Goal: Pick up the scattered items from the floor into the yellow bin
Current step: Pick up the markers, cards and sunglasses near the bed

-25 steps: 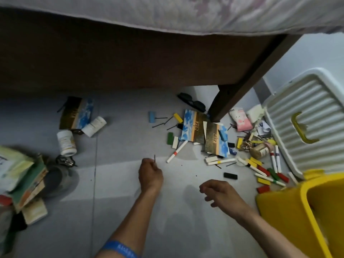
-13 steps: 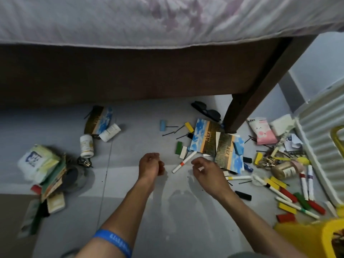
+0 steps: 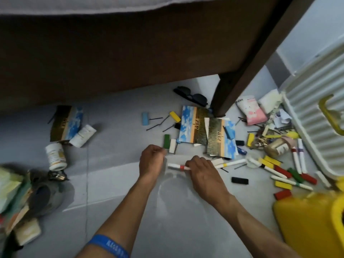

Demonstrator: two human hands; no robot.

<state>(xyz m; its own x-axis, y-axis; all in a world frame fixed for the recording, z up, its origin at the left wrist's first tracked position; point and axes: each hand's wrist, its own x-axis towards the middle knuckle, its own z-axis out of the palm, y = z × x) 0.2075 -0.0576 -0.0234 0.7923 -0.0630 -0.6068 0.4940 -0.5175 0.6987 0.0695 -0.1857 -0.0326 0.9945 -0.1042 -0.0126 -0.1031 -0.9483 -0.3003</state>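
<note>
Grabbing the red-banded marker off the floor, mid-frame.

The right hand (image 3: 202, 170) curls its fingers over the white marker (image 3: 176, 166); the left hand (image 3: 151, 159) sits fisted beside it, and what it holds, if anything, I cannot tell. The yellow bin (image 3: 305, 226) waits at lower right. Judging by this, the lift comes next, then a swing right to the bin; plenty of blocks and pens remain.

Yellow bin (image 3: 305, 220): plastic, lower right on floor. Scattered items: white marker, red band (image 3: 176, 166), lying level; colored blocks (image 3: 273, 161), markers, hairpins (image 3: 158, 125), picture cards (image 3: 193, 127) beyond
</note>
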